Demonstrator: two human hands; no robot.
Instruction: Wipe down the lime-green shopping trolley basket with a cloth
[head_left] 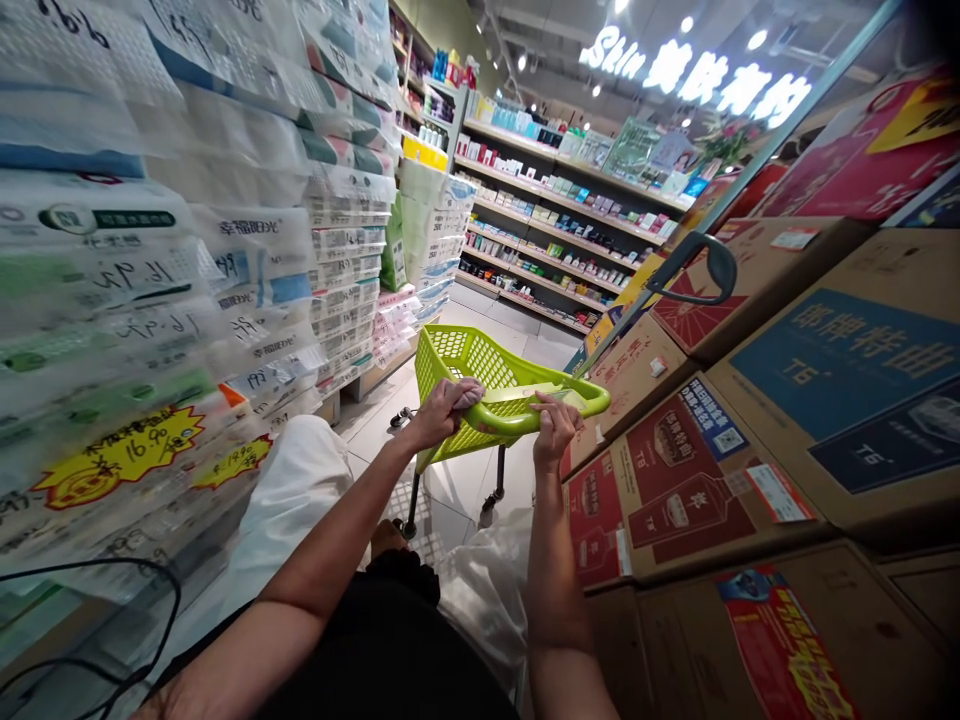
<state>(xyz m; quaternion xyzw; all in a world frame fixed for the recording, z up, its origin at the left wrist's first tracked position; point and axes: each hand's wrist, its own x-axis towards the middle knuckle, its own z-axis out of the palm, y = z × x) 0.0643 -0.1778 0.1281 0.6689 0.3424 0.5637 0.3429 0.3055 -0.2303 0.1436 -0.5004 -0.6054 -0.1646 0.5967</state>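
Note:
A lime-green shopping cart with a perforated basket and dark legs on wheels stands right in front of me. My left hand is closed at the left end of its handle, with a crumpled greyish-lilac piece, perhaps cloth, bunched at the fingers. On the right part of the green handle, my right hand has its fingers curled over the bar. Between the hands a pale flat strip lies across the basket's near side. The basket's bottom is mostly hidden from here.
Stacked tissue packs with handwritten prices rise close on the left. Cardboard cartons are piled close on the right, below a grey loop handle on a metal pole. Pale floor tiles lead to product shelves ahead.

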